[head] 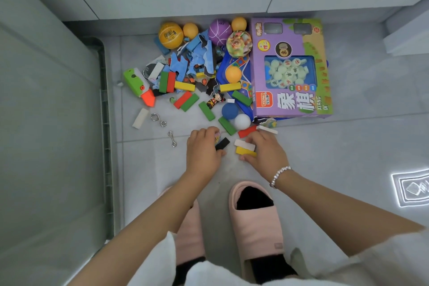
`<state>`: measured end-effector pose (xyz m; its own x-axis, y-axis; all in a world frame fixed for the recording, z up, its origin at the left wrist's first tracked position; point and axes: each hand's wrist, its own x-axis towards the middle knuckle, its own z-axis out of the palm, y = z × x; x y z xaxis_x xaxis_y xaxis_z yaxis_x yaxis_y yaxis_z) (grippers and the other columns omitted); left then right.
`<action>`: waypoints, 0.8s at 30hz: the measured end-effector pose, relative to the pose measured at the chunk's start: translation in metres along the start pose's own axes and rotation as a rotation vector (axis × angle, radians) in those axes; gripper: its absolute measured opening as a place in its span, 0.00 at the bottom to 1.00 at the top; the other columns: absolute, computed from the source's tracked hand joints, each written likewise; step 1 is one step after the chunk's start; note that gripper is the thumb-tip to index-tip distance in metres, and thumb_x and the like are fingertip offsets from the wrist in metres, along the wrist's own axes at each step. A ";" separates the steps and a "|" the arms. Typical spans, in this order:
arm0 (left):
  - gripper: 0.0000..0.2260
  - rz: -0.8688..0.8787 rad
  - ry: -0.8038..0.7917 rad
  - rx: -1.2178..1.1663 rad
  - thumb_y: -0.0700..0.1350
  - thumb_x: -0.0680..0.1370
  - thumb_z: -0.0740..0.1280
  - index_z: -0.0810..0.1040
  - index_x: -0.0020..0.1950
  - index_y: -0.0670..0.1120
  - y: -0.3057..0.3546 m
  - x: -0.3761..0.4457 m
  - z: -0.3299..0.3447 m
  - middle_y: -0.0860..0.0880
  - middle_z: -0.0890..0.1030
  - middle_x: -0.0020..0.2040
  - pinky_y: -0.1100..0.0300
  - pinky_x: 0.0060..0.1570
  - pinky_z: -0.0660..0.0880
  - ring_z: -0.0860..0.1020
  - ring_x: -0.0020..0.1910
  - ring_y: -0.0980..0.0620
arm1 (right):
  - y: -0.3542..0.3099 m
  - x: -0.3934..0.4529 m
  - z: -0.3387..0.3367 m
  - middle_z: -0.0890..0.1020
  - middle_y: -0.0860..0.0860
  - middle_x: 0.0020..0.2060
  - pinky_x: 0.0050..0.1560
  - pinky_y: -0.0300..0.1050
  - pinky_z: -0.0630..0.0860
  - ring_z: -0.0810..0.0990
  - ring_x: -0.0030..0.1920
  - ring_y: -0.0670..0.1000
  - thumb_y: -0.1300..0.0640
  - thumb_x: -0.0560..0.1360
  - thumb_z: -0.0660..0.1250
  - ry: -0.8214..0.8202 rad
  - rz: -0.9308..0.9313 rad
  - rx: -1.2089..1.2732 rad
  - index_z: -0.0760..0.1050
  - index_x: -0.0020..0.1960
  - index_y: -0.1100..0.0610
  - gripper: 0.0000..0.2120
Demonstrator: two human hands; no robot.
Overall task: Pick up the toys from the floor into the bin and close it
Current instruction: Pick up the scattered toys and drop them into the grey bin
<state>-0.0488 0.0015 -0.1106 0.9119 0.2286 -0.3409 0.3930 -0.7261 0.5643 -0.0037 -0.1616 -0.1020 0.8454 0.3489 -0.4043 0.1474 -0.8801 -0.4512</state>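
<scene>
Our pink slippers (255, 223) stand on the grey floor (325, 151). Our left hand (203, 148) is curled around a black block (222, 143). Our right hand (264, 151) grips a white block (245, 144) stacked on a yellow block (243, 151). The toy pile (197, 76) lies just ahead; the grey bin (46, 123) stands at our left.

Both hands reach down, left (203, 150) and right (267, 152), fingers seemingly curled.

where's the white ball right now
In the head view the white ball sits on the floor mid-pile, touching the blue ball, just beyond the right hand.
</scene>
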 end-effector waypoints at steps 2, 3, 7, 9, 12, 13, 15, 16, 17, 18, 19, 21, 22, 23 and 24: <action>0.19 -0.015 -0.020 -0.005 0.44 0.71 0.72 0.72 0.59 0.44 0.000 0.001 -0.003 0.47 0.76 0.53 0.56 0.54 0.65 0.70 0.54 0.45 | 0.000 0.002 0.001 0.75 0.52 0.54 0.50 0.44 0.71 0.71 0.56 0.53 0.52 0.66 0.75 -0.023 0.019 0.016 0.73 0.54 0.55 0.20; 0.20 -0.035 -0.028 -0.014 0.44 0.71 0.72 0.71 0.60 0.44 -0.001 0.001 -0.004 0.46 0.75 0.53 0.56 0.54 0.65 0.71 0.54 0.45 | 0.001 0.003 0.001 0.75 0.52 0.54 0.51 0.45 0.71 0.72 0.56 0.53 0.51 0.66 0.75 -0.026 0.032 0.025 0.73 0.54 0.55 0.20; 0.24 -0.104 -0.040 -0.026 0.46 0.70 0.73 0.70 0.62 0.45 -0.003 0.003 -0.004 0.46 0.75 0.55 0.56 0.55 0.62 0.71 0.57 0.46 | 0.002 0.004 0.002 0.74 0.51 0.54 0.51 0.41 0.69 0.71 0.56 0.52 0.51 0.65 0.75 -0.016 0.085 0.062 0.74 0.53 0.56 0.20; 0.23 -0.113 -0.037 -0.010 0.48 0.69 0.74 0.71 0.60 0.45 -0.002 0.004 -0.005 0.47 0.75 0.54 0.56 0.53 0.61 0.71 0.57 0.46 | 0.001 0.004 0.002 0.75 0.50 0.48 0.46 0.42 0.70 0.74 0.52 0.52 0.52 0.65 0.76 -0.025 0.118 0.109 0.72 0.50 0.56 0.19; 0.21 -0.109 -0.043 0.028 0.49 0.69 0.74 0.73 0.58 0.45 -0.002 0.005 -0.006 0.47 0.75 0.53 0.55 0.53 0.62 0.71 0.55 0.45 | -0.002 0.003 0.001 0.78 0.51 0.45 0.44 0.44 0.72 0.77 0.47 0.53 0.54 0.66 0.75 -0.071 0.141 0.173 0.70 0.50 0.54 0.18; 0.21 -0.111 -0.043 0.028 0.49 0.69 0.74 0.73 0.57 0.46 -0.001 0.005 -0.007 0.47 0.75 0.53 0.55 0.52 0.62 0.71 0.55 0.45 | -0.003 0.002 0.000 0.78 0.50 0.46 0.45 0.45 0.73 0.77 0.47 0.52 0.55 0.67 0.75 -0.082 0.136 0.183 0.71 0.52 0.54 0.18; 0.19 -0.103 -0.032 0.011 0.49 0.68 0.75 0.73 0.55 0.45 -0.001 0.005 -0.009 0.47 0.74 0.52 0.57 0.50 0.60 0.72 0.54 0.46 | -0.004 0.002 -0.001 0.78 0.49 0.47 0.48 0.44 0.73 0.76 0.48 0.50 0.55 0.67 0.75 -0.082 0.126 0.204 0.73 0.55 0.54 0.19; 0.19 -0.093 -0.028 0.010 0.49 0.68 0.75 0.73 0.54 0.45 0.000 0.005 -0.009 0.48 0.74 0.52 0.58 0.49 0.59 0.72 0.53 0.47 | -0.004 0.001 -0.001 0.78 0.49 0.46 0.48 0.43 0.73 0.76 0.47 0.49 0.56 0.67 0.75 -0.073 0.125 0.212 0.74 0.54 0.54 0.18; 0.19 -0.083 -0.027 0.021 0.49 0.68 0.75 0.73 0.53 0.45 0.001 0.005 -0.010 0.48 0.74 0.52 0.58 0.48 0.58 0.72 0.53 0.47 | -0.004 0.001 -0.001 0.77 0.48 0.44 0.46 0.42 0.72 0.75 0.45 0.49 0.55 0.66 0.75 -0.064 0.129 0.210 0.74 0.52 0.55 0.17; 0.18 -0.075 -0.028 0.037 0.49 0.68 0.74 0.73 0.53 0.45 0.001 0.005 -0.010 0.49 0.75 0.51 0.58 0.48 0.59 0.72 0.53 0.47 | -0.004 0.002 -0.001 0.77 0.48 0.41 0.44 0.42 0.71 0.75 0.43 0.49 0.55 0.66 0.75 -0.058 0.137 0.198 0.74 0.50 0.55 0.15; 0.18 -0.076 -0.031 0.050 0.49 0.69 0.74 0.73 0.54 0.46 0.002 0.005 -0.010 0.49 0.76 0.51 0.57 0.49 0.59 0.72 0.53 0.46 | -0.003 0.002 -0.001 0.77 0.49 0.40 0.42 0.42 0.71 0.75 0.41 0.49 0.54 0.66 0.75 -0.053 0.143 0.184 0.75 0.47 0.56 0.14; 0.18 -0.086 -0.042 0.073 0.50 0.70 0.73 0.74 0.56 0.46 0.003 0.006 -0.011 0.49 0.78 0.53 0.57 0.50 0.59 0.71 0.54 0.46 | -0.002 0.003 0.001 0.77 0.49 0.39 0.40 0.41 0.70 0.74 0.39 0.49 0.52 0.67 0.74 -0.047 0.148 0.159 0.76 0.45 0.55 0.12; 0.18 -0.085 -0.050 0.096 0.51 0.71 0.72 0.75 0.56 0.46 0.003 0.006 -0.010 0.48 0.78 0.54 0.57 0.50 0.59 0.71 0.55 0.46 | -0.002 0.003 0.001 0.77 0.50 0.40 0.40 0.40 0.69 0.74 0.39 0.48 0.52 0.67 0.74 -0.045 0.150 0.151 0.76 0.45 0.55 0.12; 0.17 -0.078 -0.060 0.128 0.51 0.72 0.72 0.75 0.57 0.47 0.003 0.007 -0.010 0.48 0.78 0.55 0.56 0.51 0.59 0.71 0.56 0.46 | -0.003 0.003 0.001 0.78 0.50 0.40 0.40 0.40 0.69 0.74 0.39 0.48 0.52 0.67 0.74 -0.043 0.151 0.152 0.77 0.45 0.56 0.12; 0.17 -0.068 -0.069 0.162 0.51 0.72 0.71 0.75 0.58 0.47 0.004 0.007 -0.010 0.47 0.78 0.56 0.56 0.52 0.59 0.71 0.57 0.45 | -0.003 0.003 0.001 0.79 0.51 0.41 0.41 0.40 0.70 0.74 0.40 0.48 0.52 0.68 0.74 -0.039 0.155 0.164 0.77 0.46 0.57 0.12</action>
<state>-0.0399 0.0065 -0.1033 0.8714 0.2398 -0.4279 0.4241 -0.8066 0.4117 -0.0018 -0.1569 -0.1027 0.8306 0.2283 -0.5079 -0.0708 -0.8613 -0.5031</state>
